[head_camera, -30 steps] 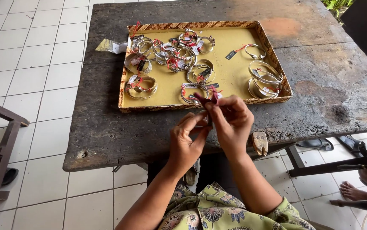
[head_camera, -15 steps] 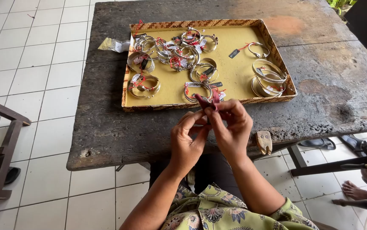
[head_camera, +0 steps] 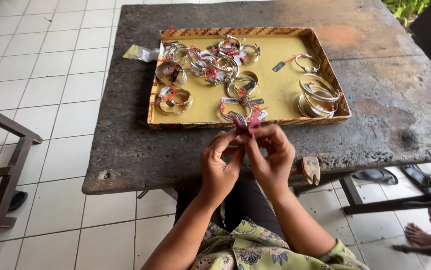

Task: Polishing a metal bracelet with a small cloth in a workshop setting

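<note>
Both hands, left and right, pinch a small bangle with a pink tag, possibly cloth, above the desk's near edge, just before the tray. Best kept steady with fingertips close, working over the desk.

Shiny metal bangles, woven-edged matt yellow tray, rough weathered table

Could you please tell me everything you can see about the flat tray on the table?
The tray is a shallow rectangle with a mustard-yellow floor and a low rim in a woven brown and tan pattern. It lies flat on the dark, weathered table, its long side towards the person. Silver-coloured bangles and rings with small tags on red threads lie inside, crowded at its far left. Neither hand touches it.
</note>
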